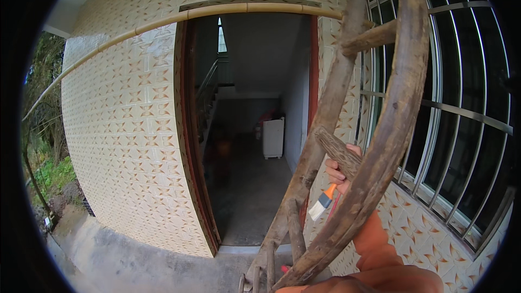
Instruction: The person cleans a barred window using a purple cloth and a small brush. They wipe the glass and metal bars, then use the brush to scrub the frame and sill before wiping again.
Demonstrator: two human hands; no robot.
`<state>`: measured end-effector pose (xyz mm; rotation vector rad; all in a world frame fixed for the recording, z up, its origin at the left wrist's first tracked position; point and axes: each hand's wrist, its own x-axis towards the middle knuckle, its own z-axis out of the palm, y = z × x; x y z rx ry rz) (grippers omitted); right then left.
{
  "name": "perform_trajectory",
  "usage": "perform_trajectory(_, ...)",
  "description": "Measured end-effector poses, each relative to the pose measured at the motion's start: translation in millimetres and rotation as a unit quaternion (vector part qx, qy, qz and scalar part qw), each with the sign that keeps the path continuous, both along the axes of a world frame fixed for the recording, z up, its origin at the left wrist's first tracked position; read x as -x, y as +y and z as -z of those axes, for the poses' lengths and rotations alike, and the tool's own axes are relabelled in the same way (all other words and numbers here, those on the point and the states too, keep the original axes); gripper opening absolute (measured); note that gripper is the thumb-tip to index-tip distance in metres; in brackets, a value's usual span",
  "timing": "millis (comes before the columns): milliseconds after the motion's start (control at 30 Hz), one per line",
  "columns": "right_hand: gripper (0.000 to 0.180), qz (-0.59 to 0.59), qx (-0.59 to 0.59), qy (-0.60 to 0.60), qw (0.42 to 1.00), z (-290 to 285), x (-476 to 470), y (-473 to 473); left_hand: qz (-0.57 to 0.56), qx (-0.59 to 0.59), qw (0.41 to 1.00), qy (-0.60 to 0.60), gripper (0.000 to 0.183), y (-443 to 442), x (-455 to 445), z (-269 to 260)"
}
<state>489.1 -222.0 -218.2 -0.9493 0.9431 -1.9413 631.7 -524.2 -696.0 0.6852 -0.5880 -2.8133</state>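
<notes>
My right hand (340, 173) reaches around the far side of a wooden ladder's right rail (390, 130). Its fingers wrap a rough, bark-textured rung (340, 150). Held in that same hand, a flat paintbrush (325, 201) points down and left, with an orange handle, dark ferrule and pale bristles. A thin red stick or cord (334, 207) hangs beside the brush; what it belongs to is unclear. My orange sleeve (372, 240) shows behind the rail. My left hand is not clearly in view. Low between the rungs is a small red thing (284, 268), mostly hidden.
A bamboo pole (158, 26) crosses the doorway's top and meets the ladder's left rail (325, 110). Behind are a tiled wall (122, 130), a dark doorway (244, 195) with stairs and a white cabinet (273, 138). Metal window bars (456, 130) stand at right, above concrete ground (134, 260).
</notes>
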Motion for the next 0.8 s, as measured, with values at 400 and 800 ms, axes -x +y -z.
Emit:
perform_trajectory(400,0.046,-0.066,0.073,-0.147,0.984,-33.5,-62.9,-136.6,-0.039,-0.022,0.999,0.01,0.063,-9.0,-22.9,10.4)
perform_trajectory(800,0.051,-0.217,0.011,-0.011,0.976,-58.8,-23.7,-278.4,-0.12,-0.045,0.992,0.015,0.065,-19.0,-66.5,40.0)
